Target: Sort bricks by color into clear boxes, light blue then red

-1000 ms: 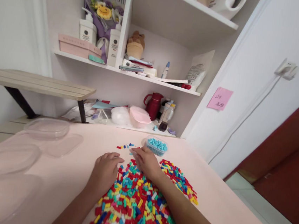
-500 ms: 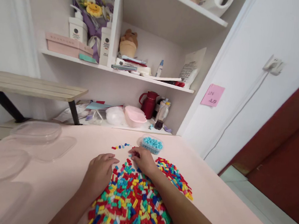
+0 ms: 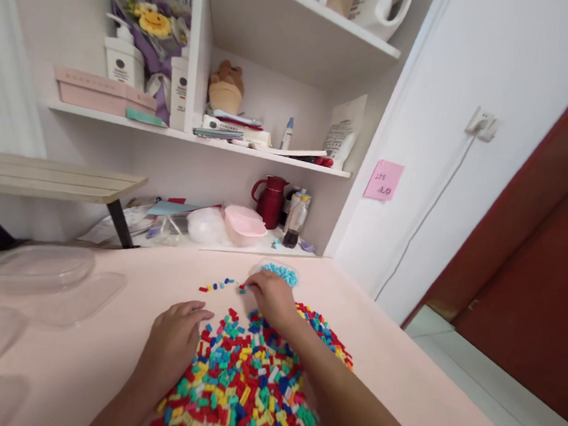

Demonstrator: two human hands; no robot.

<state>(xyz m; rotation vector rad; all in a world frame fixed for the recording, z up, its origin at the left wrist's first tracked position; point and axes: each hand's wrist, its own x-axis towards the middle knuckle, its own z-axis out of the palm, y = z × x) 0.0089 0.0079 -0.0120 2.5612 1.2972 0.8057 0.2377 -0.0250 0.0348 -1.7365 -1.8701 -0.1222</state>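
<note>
A spread pile of small toy building bricks (image 3: 242, 383) in red, yellow, green, blue and white covers the near middle of the table. My left hand (image 3: 174, 336) rests palm down on the table at the pile's left edge, fingers loosely apart, holding nothing. Beyond the pile my right hand (image 3: 274, 300) pinches a small light-blue brick at its fingertips. A red brick (image 3: 242, 286) lies right by those fingertips, at the end of a short row of bricks (image 3: 215, 286). Behind the hand, partly covered by it, stands a clear tub of light-blue pieces (image 3: 285, 275).
Clear plastic containers (image 3: 40, 266) and lids lie at the left of the pink tabletop (image 3: 157, 281). At the back stand a pink bowl (image 3: 245, 226), a red jug (image 3: 269, 201) and bottles (image 3: 296, 221) beneath shelves. A wooden stand (image 3: 56, 178) rises at the back left.
The view has shifted a little to the right. My right hand has moved the light-blue brick away from me, up to the red brick in the row. My left hand stays beside the pile.
</note>
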